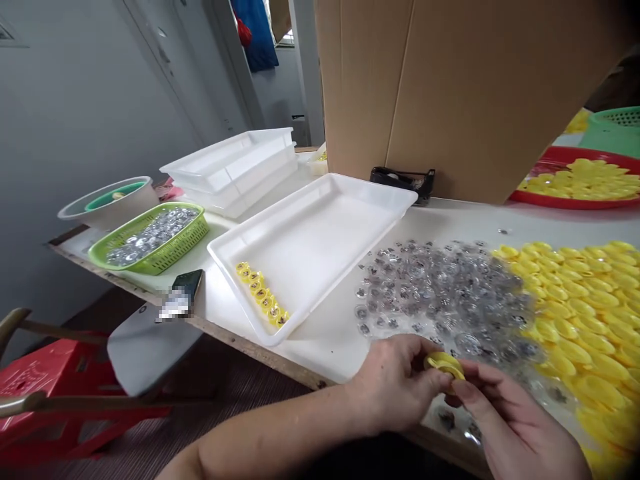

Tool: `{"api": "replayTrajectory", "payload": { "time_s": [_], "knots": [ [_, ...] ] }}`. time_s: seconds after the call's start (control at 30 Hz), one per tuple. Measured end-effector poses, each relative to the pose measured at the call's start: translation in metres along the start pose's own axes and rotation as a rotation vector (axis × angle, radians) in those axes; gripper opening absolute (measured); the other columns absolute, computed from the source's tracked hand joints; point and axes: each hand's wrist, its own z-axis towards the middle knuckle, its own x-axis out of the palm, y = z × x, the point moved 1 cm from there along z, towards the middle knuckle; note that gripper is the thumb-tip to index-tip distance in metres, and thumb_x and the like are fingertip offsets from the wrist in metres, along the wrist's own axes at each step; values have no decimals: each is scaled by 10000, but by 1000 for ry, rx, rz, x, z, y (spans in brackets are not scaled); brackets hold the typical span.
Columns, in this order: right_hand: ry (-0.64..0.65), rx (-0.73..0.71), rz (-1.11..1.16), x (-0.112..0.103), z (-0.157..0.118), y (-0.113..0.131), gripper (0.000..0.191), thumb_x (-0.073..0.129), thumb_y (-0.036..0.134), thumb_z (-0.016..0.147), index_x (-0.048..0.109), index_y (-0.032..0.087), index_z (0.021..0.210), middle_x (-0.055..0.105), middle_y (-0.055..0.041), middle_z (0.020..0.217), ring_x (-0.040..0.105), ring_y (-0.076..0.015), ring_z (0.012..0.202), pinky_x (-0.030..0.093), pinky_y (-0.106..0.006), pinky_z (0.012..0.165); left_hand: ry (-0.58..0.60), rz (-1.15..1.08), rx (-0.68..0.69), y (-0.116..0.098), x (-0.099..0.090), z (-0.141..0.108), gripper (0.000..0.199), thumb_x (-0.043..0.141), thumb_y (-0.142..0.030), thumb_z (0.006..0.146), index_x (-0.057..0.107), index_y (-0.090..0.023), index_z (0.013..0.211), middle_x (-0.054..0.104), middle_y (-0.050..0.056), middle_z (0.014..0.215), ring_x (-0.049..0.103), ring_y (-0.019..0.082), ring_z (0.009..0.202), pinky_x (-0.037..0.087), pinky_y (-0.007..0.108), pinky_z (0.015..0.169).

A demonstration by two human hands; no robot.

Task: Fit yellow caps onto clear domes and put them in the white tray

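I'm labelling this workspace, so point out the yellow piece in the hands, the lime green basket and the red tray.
Yellow piece (445,362), head view: its upper side.
Lime green basket (179,253), head view: its slotted wall.
Red tray (575,202), head view: its front rim.

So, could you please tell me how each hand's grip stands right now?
Left hand: closed, holding a yellow piece.
Right hand: closed, fingertips at the other side of that yellow piece.

Room over tray (325,233), cardboard (430,100) apparently behind
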Motion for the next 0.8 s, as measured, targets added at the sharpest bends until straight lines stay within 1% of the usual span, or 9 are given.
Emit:
{"api": "replayTrajectory", "payload": {
  "time_s": [0.1,0.2,0.27,0.3,0.37,0.5,0.6,0.7,0.8],
  "knots": [
    [125,3,49,-3,4,4,554,715,508,676,609,274,1167,706,-82,1044,699,-261,850,608,-314,711,-58,-95,55,-5,-54,6,306,662,-282,760,634,-138,1028,685,59,811,596,140,690,473,262,641],
    [109,10,69,-6,12,4,610,721,502,683,568,282,1231,694,-88,1078,694,-260,880,608,-311,710,-297,-147,80,-15,-125,8,308,679,-281,762,619,-111,1013,668,56,814,583,113,671,478,265,678],
    [96,19,88,-1,15,8,543,729,490,688,613,252,1163,705,-91,1017,697,-251,849,609,-301,690,-365,-231,96,-21,-151,5,324,707,-286,748,609,-109,1001,665,58,856,599,111,711,480,262,714],
    [108,13,115,4,16,12,502,727,482,701,631,236,1127,706,-92,988,696,-243,833,607,-301,686,-345,-283,95,-22,-153,3,329,721,-286,738,604,-111,991,663,59,875,611,116,736,483,264,734],
    [161,-29,189,17,16,24,438,693,457,755,631,217,1117,694,-88,973,687,-219,840,600,-307,712,-241,-394,67,-21,-137,-1,323,744,-281,721,597,-118,958,655,55,891,628,129,762,494,277,753],
    [299,-129,254,35,15,45,411,662,410,799,585,200,1144,669,-73,963,666,-178,816,587,-304,697,-68,-543,-20,-8,-72,-5,295,760,-269,708,596,-135,913,626,35,898,628,135,760,510,297,748],
    [258,-154,257,32,14,46,301,668,370,792,592,194,1024,667,-45,883,651,-158,778,570,-287,684,-36,-551,1,1,-37,-4,294,772,-251,696,608,-146,915,629,21,849,593,112,725,491,247,672],
    [174,-168,185,21,11,41,253,673,355,786,592,195,966,666,-37,865,639,-152,753,554,-275,650,-18,-530,47,4,-21,-1,285,758,-256,717,633,-155,953,663,31,854,591,117,762,483,234,688],
    [164,-201,169,12,7,38,220,645,335,813,608,203,985,672,-34,888,640,-155,774,549,-282,672,-1,-502,76,1,-15,-1,293,752,-262,726,643,-166,980,682,42,920,613,145,855,494,267,783]
  ]
}}
